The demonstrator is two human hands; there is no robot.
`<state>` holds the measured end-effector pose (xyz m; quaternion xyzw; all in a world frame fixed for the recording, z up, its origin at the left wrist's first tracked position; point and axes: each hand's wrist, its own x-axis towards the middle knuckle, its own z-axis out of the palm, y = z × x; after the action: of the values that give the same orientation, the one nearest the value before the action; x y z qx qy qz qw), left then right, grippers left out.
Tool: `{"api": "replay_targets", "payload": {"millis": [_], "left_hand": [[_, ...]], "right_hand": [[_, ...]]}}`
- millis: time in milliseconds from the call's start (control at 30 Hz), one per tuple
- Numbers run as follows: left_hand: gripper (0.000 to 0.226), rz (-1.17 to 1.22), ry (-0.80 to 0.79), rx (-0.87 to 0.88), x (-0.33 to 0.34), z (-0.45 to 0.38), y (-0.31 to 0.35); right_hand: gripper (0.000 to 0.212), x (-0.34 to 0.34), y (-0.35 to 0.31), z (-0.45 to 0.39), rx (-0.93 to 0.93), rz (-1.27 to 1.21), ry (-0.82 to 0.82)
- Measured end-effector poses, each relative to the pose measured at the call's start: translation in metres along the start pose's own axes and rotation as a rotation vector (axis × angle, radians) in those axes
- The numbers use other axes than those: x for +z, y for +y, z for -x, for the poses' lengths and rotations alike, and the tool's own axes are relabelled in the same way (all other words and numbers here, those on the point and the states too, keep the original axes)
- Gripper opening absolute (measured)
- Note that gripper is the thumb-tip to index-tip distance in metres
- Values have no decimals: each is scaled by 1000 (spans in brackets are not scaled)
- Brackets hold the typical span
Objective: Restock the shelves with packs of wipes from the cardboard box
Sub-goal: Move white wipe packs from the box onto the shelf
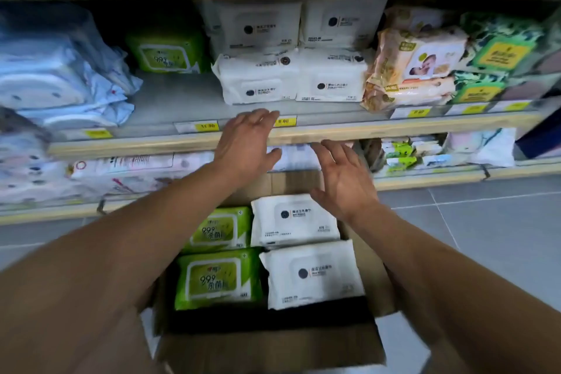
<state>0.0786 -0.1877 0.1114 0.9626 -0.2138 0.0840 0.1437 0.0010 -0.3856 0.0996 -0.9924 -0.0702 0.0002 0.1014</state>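
Wooden shelves (303,135) fill most of my view, their front edges pale timber with yellow price tags (206,126) clipped along them. On the middle shelf I see blue packs (54,82) piled at the left, one green pack (165,51) set back beside a bare stretch of shelf, white packs (291,76) stacked two high in the centre, and baby-print packs (413,67) to their right. Below me, on the grey tiled floor (485,222), sits the open cardboard box (273,346), its near flap folded toward me. Inside it lie two green wipes packs (217,278) on the left, one behind the other, and two white wipes packs (312,273) on the right, all label-up and touching their neighbours. My left hand (243,146) is raised in front of the middle shelf's edge, fingers (267,115) straight and slightly spread, holding nothing. My right hand (343,179) hovers lower, above the far end of the box and just over the rear white pack, fingers relaxed and apart, also empty. Both forearms are bare.
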Motion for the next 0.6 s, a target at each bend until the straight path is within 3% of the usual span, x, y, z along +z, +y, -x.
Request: {"api": "replay_targets", "payload": {"millis": [333, 600], "left_hand": [[71, 76, -313, -54, 49, 150, 40], [82, 77, -502, -100, 86, 179, 42]], "right_hand": [[81, 59, -24, 107, -2, 20, -289], [81, 89, -17, 125, 39, -24, -363]]}}
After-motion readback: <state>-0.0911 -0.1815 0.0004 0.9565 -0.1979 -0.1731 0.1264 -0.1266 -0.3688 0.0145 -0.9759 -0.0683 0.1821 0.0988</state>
